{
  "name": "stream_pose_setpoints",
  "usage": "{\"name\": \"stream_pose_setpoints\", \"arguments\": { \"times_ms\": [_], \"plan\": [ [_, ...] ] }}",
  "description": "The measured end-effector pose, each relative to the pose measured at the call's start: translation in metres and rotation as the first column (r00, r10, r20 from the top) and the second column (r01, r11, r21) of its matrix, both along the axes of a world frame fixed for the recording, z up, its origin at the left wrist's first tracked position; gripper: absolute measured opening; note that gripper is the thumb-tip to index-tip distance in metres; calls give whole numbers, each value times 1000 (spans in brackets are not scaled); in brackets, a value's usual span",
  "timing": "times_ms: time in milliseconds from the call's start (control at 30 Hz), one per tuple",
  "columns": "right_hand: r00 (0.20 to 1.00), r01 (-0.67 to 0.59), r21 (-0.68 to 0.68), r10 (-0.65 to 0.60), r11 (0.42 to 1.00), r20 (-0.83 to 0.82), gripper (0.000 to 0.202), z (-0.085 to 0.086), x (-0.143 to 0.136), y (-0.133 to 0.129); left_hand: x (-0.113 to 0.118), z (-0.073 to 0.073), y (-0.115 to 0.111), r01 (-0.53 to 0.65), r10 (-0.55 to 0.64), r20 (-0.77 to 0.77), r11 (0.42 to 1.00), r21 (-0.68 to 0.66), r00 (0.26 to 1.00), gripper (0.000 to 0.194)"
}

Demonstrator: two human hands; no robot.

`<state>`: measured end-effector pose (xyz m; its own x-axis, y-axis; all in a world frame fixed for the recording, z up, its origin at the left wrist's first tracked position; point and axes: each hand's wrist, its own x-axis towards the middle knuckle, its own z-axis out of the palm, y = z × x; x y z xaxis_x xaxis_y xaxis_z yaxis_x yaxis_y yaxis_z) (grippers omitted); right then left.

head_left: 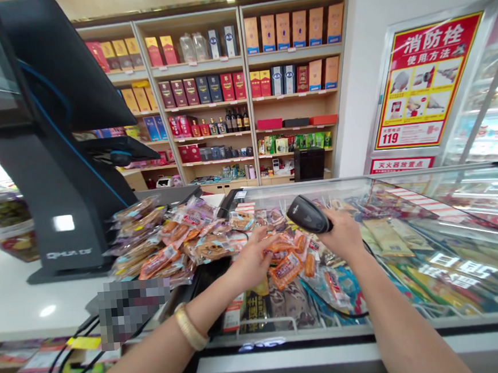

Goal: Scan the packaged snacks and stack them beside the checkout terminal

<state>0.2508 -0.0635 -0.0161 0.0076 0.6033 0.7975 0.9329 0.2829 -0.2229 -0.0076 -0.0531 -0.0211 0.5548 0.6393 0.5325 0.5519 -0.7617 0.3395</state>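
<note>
My right hand (343, 235) is closed around the handle of a black barcode scanner (308, 215), whose head points to the upper left. A black cord loops down from it over the glass. My left hand (251, 261) has its fingers apart and reaches to the orange snack packets (286, 270); whether the fingertips touch them I cannot tell. These small packets of sausage-like snacks lie loose on the glass top of a chest freezer (388, 198), below the scanner. To the left, a heap of clear snack bags (202, 247) lies partly on the counter.
A black point-of-sale terminal (61, 213) stands on the white counter (7, 297) at the left. Cables hang off the counter's front edge. Shelves (208, 106) of boxed goods and bottles line the back wall. A red and yellow poster (430, 80) hangs at the right.
</note>
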Motion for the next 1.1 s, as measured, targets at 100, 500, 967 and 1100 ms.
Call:
{"name": "stream_pose_setpoints", "arguments": {
  "times_ms": [100,500,967,1100],
  "plan": [
    [1000,7,-26,-7,1000,16,28,-2,-1,1,-9,-4,-6,-27,27,-75,1000,5,997,57],
    [997,-56,-67,60,996,48,31,-7,-10,2,-195,25,-30,-667,718,-83,678,308,691,47],
    [992,-98,-114,106,989,65,26,-5,-15,-1,-210,15,-38,-551,611,-43,739,387,790,34],
    [978,-194,-72,199,978,63,26,-2,-20,-5,-186,26,-47,-474,480,75,807,353,874,32]
  ]
}}
